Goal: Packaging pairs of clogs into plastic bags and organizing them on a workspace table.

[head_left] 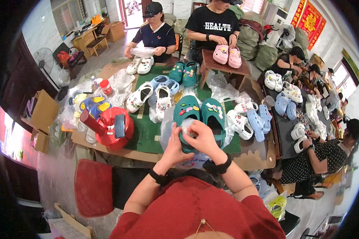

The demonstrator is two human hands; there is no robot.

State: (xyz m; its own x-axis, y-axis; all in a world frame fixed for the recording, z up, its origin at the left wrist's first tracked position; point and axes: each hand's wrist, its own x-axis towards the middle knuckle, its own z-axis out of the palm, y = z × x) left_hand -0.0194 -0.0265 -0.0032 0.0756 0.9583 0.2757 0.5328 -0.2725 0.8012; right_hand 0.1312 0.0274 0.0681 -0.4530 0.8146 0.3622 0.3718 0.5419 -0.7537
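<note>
Two dark green clogs with colourful charms stand side by side in front of me: the left green clog (186,106) and the right green clog (214,115). My left hand (173,148) is closed around the side and heel of the left one. Over that clog's opening, my right hand (204,138) pinches a wad of crumpled clear plastic (187,125). The left fingertips are close to this wad, and both hands hide much of the heel. Clear plastic film lies under and around the pair.
A red canister (115,128) stands left on the green mat (147,137). Around the pair are white clogs (139,97), blue clogs (259,122) and another green pair (183,73). Co-workers sit across and at a dark table to the right. A red chair (93,188) is at lower left.
</note>
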